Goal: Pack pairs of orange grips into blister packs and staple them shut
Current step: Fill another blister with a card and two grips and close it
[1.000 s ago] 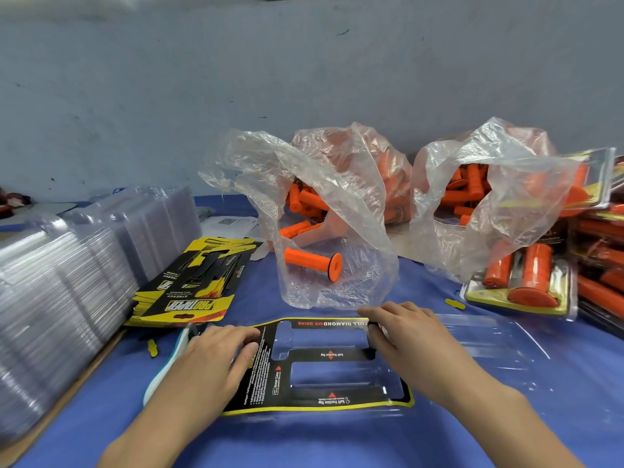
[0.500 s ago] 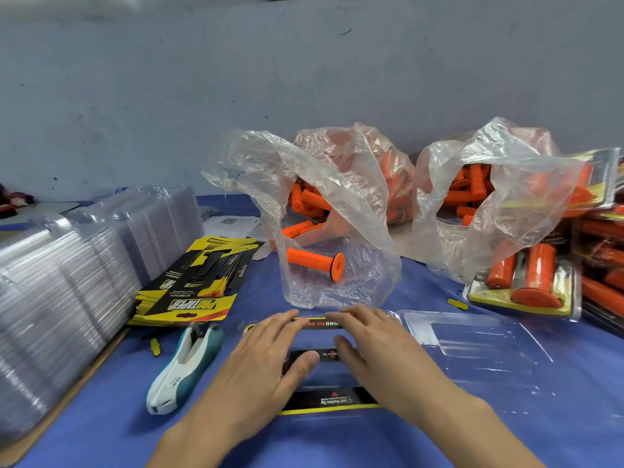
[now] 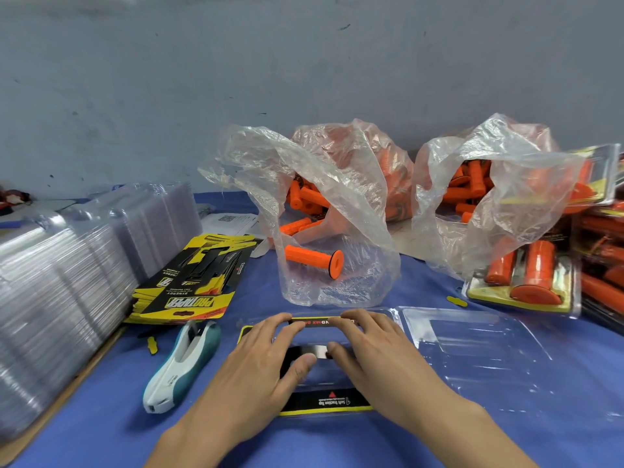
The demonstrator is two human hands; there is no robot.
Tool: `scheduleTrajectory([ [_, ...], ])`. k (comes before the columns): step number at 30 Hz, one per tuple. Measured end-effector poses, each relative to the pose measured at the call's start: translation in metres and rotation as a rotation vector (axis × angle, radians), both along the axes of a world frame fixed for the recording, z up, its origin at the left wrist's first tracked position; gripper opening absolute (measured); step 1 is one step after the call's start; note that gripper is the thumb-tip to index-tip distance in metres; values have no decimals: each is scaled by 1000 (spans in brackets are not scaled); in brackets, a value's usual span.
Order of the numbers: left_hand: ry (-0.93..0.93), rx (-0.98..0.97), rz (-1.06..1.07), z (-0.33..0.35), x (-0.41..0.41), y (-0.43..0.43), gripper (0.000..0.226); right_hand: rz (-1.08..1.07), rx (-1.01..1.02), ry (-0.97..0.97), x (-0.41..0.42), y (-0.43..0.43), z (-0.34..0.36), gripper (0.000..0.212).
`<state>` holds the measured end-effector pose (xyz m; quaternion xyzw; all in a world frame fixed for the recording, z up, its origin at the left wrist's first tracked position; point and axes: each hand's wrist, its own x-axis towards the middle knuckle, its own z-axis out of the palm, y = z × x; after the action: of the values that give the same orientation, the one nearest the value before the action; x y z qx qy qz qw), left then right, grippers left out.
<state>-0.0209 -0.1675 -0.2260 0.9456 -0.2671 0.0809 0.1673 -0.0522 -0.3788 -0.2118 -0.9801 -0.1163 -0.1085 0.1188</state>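
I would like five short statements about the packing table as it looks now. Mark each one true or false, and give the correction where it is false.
1. The left hand and the right hand both press with straight fingers on the card insert in the open blister pack. True.
2. The stapler lies to the right of the right hand. False: it lies on the cloth to the left of the left hand.
3. One orange grip lies inside the nearer clear bag. True.
4. The open blister pack already holds two grips. False: its cavities are empty.
5. The stack of printed cards lies to the right of both bags. False: it lies to their left.
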Motion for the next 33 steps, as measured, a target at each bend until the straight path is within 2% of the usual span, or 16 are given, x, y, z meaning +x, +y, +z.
scheduleTrajectory([
  [5, 55, -31, -24, 1, -2, 1, 67, -7, -29, 8, 1, -1, -3, 45],
  [8, 45, -191, -18, 8, -1, 4, 60, -17, -26, 7, 1, -2, -4, 44],
  [11, -69, -436, 189, 15, 7, 12, 41, -30, -13, 15, 2, -4, -4, 44],
  [13, -38, -493, 327, 14, 12, 18, 30, -33, -25, 16, 3, -5, -5, 44],
  [16, 145, -396, 477, 7, 16, 22, 36, -33, -27, 21, 3, -6, -5, 44],
  [19, 227, -364, 571, 4, 23, 25, 39, -38, -34, 18, 3, -6, -6, 44],
  [24, 353, -369, 573, 5, 25, 21, 48, -29, -42, 25, 3, -6, -5, 42],
  [27, 349, -302, 570, 3, 21, 19, 52, -21, -42, 26, 2, -7, -4, 41],
  [31, 252, -277, 544, 5, 14, 17, 48, -25, -39, 24, 0, -8, -4, 43],
  [33, 213, -241, 553, 8, 11, 16, 56, -29, -30, 25, 0, -8, -4, 44],
])
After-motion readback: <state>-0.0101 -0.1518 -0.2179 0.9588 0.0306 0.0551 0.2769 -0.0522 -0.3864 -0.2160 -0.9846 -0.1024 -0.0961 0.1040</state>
